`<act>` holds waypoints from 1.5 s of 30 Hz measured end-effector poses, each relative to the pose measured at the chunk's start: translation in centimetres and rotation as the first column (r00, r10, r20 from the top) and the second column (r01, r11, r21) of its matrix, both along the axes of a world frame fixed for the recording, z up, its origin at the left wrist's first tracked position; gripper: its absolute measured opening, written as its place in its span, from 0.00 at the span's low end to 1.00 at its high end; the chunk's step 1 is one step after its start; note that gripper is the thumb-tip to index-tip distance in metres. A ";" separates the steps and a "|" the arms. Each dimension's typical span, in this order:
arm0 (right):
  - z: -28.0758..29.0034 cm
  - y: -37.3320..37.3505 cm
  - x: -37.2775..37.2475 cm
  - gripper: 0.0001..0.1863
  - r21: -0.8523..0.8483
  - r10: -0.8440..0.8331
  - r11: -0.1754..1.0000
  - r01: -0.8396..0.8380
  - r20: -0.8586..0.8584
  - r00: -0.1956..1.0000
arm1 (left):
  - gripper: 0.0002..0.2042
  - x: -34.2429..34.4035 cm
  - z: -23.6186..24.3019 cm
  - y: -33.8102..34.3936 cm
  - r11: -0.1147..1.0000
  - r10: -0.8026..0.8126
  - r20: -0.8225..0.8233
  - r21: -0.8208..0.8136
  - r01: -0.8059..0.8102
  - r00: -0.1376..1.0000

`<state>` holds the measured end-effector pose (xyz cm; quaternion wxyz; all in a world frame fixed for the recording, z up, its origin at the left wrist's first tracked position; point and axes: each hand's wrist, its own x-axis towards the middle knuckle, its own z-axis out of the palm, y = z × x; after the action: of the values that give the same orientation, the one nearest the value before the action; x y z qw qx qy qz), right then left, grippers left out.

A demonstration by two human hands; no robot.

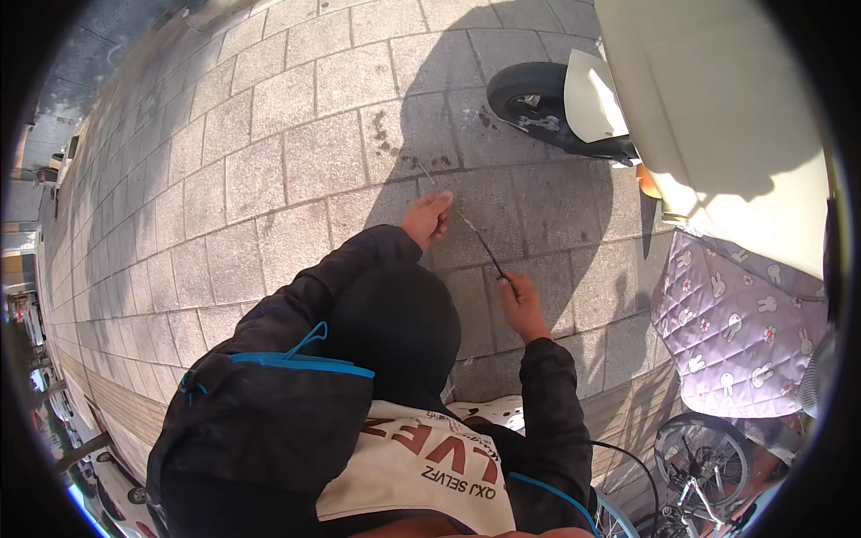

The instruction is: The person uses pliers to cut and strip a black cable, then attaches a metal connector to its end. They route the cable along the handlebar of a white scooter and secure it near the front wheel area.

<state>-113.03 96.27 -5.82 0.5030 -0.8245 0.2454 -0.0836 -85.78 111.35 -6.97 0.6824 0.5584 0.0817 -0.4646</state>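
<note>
My left hand [429,220] is closed in a pinch on the pale end of a thin cable-like strand [485,246]. A short pale tip sticks out past those fingers. Lower and to the right, my right hand [523,303] grips the strand's black end, with the fingers closed round it. Between the two hands the strand runs nearly straight and slanting, pale near the left hand and black near the right. It is too thin to tell its exact kind. Both hands are held above the paving [305,161], in dark sleeves.
At the upper right stands a scooter with a black wheel [527,97] and a cream panel [708,99]. A lilac quilted cover [740,332] with rabbit prints hangs below it. A bicycle wheel [704,462] is at the lower right. Dark spots [383,134] mark the paving ahead.
</note>
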 end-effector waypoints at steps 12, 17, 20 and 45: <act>-0.3 0.4 -1.0 0.12 -0.014 0.000 1.000 -0.001 -0.065 0.998 | 0.13 3.0 -0.2 1.2 0.957 0.163 -0.186 -0.211 -0.201 0.969; 0.6 -0.1 -0.3 0.13 -0.021 0.095 0.995 -0.097 -0.072 0.993 | 0.13 3.4 -1.7 1.8 0.943 0.260 -0.148 -0.172 -0.284 0.954; 1.2 -0.5 -0.1 0.12 -0.081 0.127 0.987 -0.140 -0.146 0.981 | 0.14 3.2 -1.1 1.1 0.961 0.245 -0.040 -0.123 -0.248 0.969; 1.3 0.4 2.2 0.14 0.137 -0.009 0.990 0.016 -0.052 0.999 | 0.14 0.4 -1.6 1.1 0.972 0.225 0.101 -0.095 -0.216 0.969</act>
<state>-110.86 96.65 -4.52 0.5517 -0.7882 0.2686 -0.0485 -85.39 112.46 -8.56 0.7560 0.5418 0.0859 -0.3572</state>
